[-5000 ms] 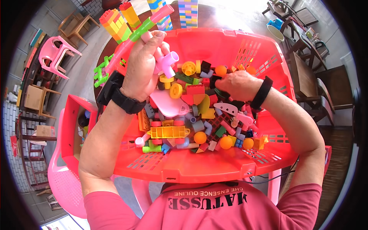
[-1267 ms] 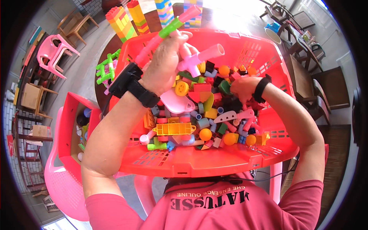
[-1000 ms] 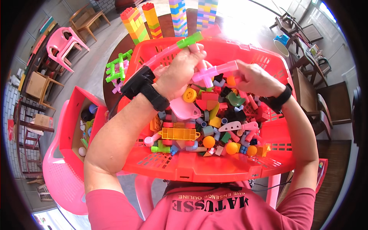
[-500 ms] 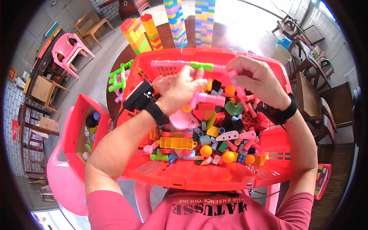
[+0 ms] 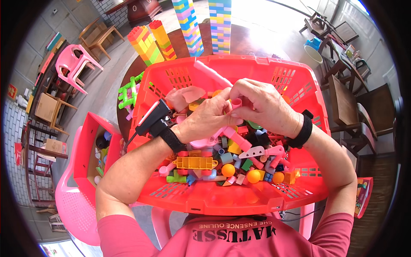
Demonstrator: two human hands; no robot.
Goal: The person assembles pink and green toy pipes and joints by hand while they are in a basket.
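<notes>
Both my hands meet above a red slotted basket (image 5: 171, 195) full of toy parts. My left hand (image 5: 205, 118) grips an assembly of pink toy pipes, and my right hand (image 5: 267, 105) pinches the same assembly. One long pink pipe (image 5: 212, 73) sticks out beyond my fingers, up and to the left. The open end of a short pink pipe (image 5: 236, 103) shows between my fingertips. Below my left hand, more pink pipe (image 5: 238, 139) slants down over the pile; whether it joins the held part cannot be told. My fingers hide the joints.
A yellow toy chassis (image 5: 195, 162), orange balls (image 5: 254, 176) and a white holed piece (image 5: 252, 152) lie in the basket. Block towers (image 5: 220, 28) stand behind it, with a green pipe frame (image 5: 127, 95) beside. At left, a red box (image 5: 81, 160) of toys sits on a pink chair (image 5: 70, 205).
My hands have come together, with the right moving left and down. The pink pipe assembly has turned, its long pipe now slanting. The green connector is no longer visible.
</notes>
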